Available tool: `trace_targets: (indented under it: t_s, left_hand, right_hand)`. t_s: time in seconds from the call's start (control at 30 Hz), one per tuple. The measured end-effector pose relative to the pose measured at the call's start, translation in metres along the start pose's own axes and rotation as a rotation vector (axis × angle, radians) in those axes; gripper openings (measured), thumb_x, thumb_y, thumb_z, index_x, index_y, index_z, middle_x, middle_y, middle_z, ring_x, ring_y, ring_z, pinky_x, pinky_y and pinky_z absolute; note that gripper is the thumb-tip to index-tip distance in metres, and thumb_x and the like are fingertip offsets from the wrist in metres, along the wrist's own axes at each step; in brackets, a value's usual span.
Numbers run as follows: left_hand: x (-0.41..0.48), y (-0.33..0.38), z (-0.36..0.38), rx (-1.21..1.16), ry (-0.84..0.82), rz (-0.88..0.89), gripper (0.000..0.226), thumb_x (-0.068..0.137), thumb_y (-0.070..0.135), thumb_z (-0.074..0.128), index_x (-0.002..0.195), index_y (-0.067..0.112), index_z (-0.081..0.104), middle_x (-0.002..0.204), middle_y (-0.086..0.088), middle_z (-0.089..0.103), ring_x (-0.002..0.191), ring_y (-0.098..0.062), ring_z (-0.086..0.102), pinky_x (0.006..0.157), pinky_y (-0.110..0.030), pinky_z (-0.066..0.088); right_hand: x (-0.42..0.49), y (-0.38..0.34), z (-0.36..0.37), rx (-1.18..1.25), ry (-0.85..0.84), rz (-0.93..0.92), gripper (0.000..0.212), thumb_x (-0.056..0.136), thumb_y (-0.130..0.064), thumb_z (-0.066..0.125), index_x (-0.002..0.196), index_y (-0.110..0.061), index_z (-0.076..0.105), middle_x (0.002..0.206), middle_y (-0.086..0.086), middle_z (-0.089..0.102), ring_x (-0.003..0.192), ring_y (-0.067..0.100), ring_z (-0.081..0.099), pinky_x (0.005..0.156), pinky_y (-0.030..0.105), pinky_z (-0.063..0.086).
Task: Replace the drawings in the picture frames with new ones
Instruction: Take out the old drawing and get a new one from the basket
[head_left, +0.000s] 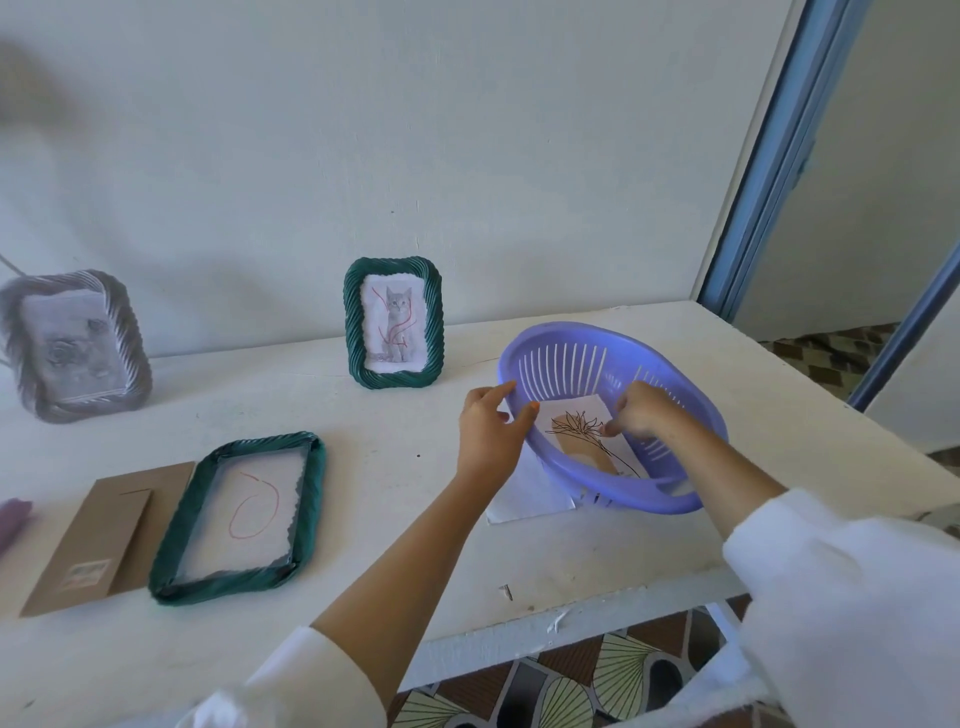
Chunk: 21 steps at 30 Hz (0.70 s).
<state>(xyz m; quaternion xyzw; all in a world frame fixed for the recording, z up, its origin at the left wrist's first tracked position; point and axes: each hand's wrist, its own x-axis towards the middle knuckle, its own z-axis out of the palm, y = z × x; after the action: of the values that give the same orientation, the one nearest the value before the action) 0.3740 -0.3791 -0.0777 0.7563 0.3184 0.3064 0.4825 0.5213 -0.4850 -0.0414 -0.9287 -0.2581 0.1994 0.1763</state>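
White table (675, 545): drawing (582, 431) at right grip (641, 413)

Three picture frames (393, 322) (239, 517) (75, 345), one purple basket (571, 343), one flower drawing (584, 434), one cardboard backing (104, 535), two hands (488, 431) (644, 410).

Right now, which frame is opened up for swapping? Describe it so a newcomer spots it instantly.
On the white table, left of the purple slotted plastic basket, find the two dark green rope-textured picture frames. It is the nearer frame, lying flat beside a brown cardboard backing; it shows a red scribbled loop, whereas the upright frame holds a cat picture.
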Motion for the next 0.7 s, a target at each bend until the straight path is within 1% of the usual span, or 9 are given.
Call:
trace_targets:
  t_s: [0.03, 0.07, 0.13, 0.23, 0.37, 0.43, 0.57, 0.63, 0.7]
  left_hand:
    - [0.0, -0.001, 0.001, 0.011, 0.008, 0.011, 0.049, 0.087, 0.028, 0.063, 0.132, 0.014, 0.05, 0.129, -0.004, 0.048, 0.094, -0.016, 0.057, 0.082, -0.024, 0.046]
    - [0.0, -0.002, 0.001, 0.024, 0.016, 0.021, 0.049, 0.087, 0.028, 0.063, 0.132, 0.013, 0.05, 0.128, -0.005, 0.048, 0.093, -0.014, 0.055, 0.082, -0.023, 0.046]
    - [0.001, -0.003, 0.0, 0.042, 0.03, 0.037, 0.049, 0.086, 0.028, 0.064, 0.131, 0.013, 0.052, 0.127, -0.005, 0.05, 0.091, -0.013, 0.053, 0.081, -0.022, 0.045]
    - [0.002, -0.003, 0.0, 0.053, 0.038, 0.043, 0.049, 0.085, 0.028, 0.064, 0.13, 0.013, 0.052, 0.125, -0.005, 0.051, 0.091, -0.013, 0.053, 0.081, -0.021, 0.045]
    - [0.002, -0.003, 0.0, 0.048, 0.045, 0.033, 0.049, 0.085, 0.028, 0.065, 0.13, 0.013, 0.053, 0.125, -0.004, 0.051, 0.09, -0.012, 0.052, 0.08, -0.02, 0.043]
    - [0.002, -0.003, 0.001, 0.05, 0.049, 0.034, 0.049, 0.085, 0.028, 0.065, 0.13, 0.013, 0.053, 0.125, -0.004, 0.051, 0.09, -0.012, 0.051, 0.079, -0.02, 0.043]
    - [0.001, -0.003, 0.001, 0.052, 0.047, 0.03, 0.049, 0.085, 0.029, 0.065, 0.13, 0.013, 0.053, 0.126, -0.005, 0.05, 0.091, -0.012, 0.051, 0.08, -0.021, 0.044]
    - [0.001, -0.002, 0.0, 0.052, 0.044, 0.027, 0.05, 0.085, 0.029, 0.064, 0.131, 0.014, 0.053, 0.126, -0.005, 0.05, 0.091, -0.012, 0.051, 0.08, -0.021, 0.043]
    - [0.001, -0.001, 0.0, 0.06, 0.037, 0.018, 0.05, 0.086, 0.03, 0.063, 0.132, 0.014, 0.052, 0.126, -0.005, 0.05, 0.091, -0.012, 0.05, 0.08, -0.021, 0.042]
  right_hand:
    - [0.002, 0.002, 0.002, -0.015, -0.023, 0.013, 0.038, 0.076, -0.02, 0.075, 0.062, -0.006, 0.042, 0.062, 0.011, 0.043, 0.052, 0.02, 0.038, 0.048, 0.027, 0.03]
    - [0.002, 0.002, 0.003, -0.026, -0.038, 0.025, 0.033, 0.075, -0.021, 0.075, 0.068, -0.005, 0.047, 0.065, 0.011, 0.046, 0.051, 0.02, 0.039, 0.046, 0.026, 0.031]
    - [0.002, 0.001, 0.005, -0.042, -0.068, 0.035, 0.034, 0.073, -0.021, 0.077, 0.093, -0.004, 0.056, 0.077, 0.013, 0.055, 0.055, 0.023, 0.047, 0.044, 0.025, 0.035]
    - [0.003, 0.0, 0.009, -0.083, -0.095, 0.037, 0.039, 0.069, -0.019, 0.08, 0.092, -0.007, 0.05, 0.079, 0.012, 0.055, 0.067, 0.027, 0.053, 0.045, 0.025, 0.036]
    - [0.008, 0.0, 0.011, -0.128, -0.064, 0.064, 0.042, 0.069, -0.015, 0.08, 0.1, -0.002, 0.054, 0.097, 0.019, 0.062, 0.088, 0.034, 0.062, 0.065, 0.033, 0.048]
    - [0.01, 0.004, 0.012, -0.155, -0.02, 0.07, 0.043, 0.071, -0.013, 0.078, 0.106, 0.001, 0.056, 0.101, 0.018, 0.064, 0.092, 0.034, 0.063, 0.069, 0.032, 0.048]
    - [0.015, 0.009, 0.012, -0.143, 0.016, 0.066, 0.03, 0.074, -0.008, 0.074, 0.094, -0.002, 0.053, 0.107, 0.02, 0.065, 0.097, 0.035, 0.063, 0.071, 0.033, 0.049]
    - [0.016, 0.01, 0.01, -0.109, 0.018, 0.073, 0.027, 0.074, -0.009, 0.073, 0.088, -0.002, 0.051, 0.101, 0.02, 0.066, 0.094, 0.035, 0.064, 0.071, 0.035, 0.05]
    - [0.018, 0.011, 0.007, -0.044, 0.031, 0.085, 0.023, 0.075, -0.009, 0.072, 0.084, -0.001, 0.052, 0.086, 0.019, 0.063, 0.082, 0.033, 0.064, 0.065, 0.034, 0.05]
